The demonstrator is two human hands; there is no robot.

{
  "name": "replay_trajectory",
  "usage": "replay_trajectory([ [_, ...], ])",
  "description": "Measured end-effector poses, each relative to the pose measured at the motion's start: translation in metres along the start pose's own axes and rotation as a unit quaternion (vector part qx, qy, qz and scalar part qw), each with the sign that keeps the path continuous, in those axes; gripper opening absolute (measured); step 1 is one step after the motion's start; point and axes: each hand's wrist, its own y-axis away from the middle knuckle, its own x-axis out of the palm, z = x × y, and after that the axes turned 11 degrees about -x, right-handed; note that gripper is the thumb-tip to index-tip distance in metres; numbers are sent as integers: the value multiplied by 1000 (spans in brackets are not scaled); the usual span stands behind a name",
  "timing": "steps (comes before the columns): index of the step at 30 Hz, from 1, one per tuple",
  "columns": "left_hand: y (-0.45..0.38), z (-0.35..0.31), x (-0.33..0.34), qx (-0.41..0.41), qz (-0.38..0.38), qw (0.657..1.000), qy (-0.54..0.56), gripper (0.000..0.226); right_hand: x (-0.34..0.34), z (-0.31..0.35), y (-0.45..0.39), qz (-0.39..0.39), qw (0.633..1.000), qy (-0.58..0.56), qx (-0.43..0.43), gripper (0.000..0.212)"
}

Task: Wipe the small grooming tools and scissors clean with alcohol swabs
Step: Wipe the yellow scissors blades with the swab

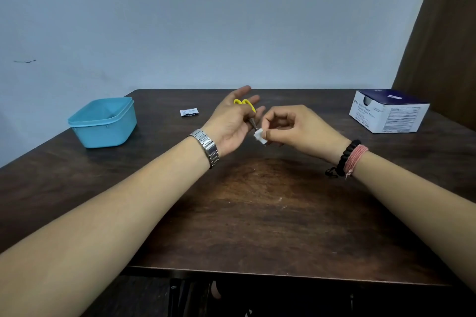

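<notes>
A small pair of scissors (246, 108) with yellow handles lies across my left hand (231, 123), above the middle of the table. Its handles sit among the fingers and its dark blades point down toward me. The fingers of that hand are mostly stretched out, and how they grip the scissors is partly hidden. My right hand (291, 128) pinches a folded white alcohol swab (258, 135) between thumb and forefinger. The swab is at the blade tips.
An open light-blue plastic tub (103, 123) stands at the left of the dark wooden table (257, 213). A torn swab wrapper (189, 112) lies behind my left hand. A white and navy box of alcohol swabs (389, 110) stands at the far right.
</notes>
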Motion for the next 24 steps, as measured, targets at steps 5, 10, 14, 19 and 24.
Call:
replay_trajectory([
  [5,10,6,6,-34,86,995,-42,32,-2,-1,1,-41,998,11,52,9],
  [10,9,10,7,-58,99,992,-54,36,-2,-1,1,-83,993,75,36,9],
  [14,11,13,8,-82,115,988,-65,37,-9,-2,-1,-143,983,111,17,10],
  [19,10,18,14,-65,71,992,-76,36,-9,0,0,-124,985,121,20,11],
  [24,7,19,13,-23,29,994,-106,39,-1,8,0,-34,993,109,-19,6],
])
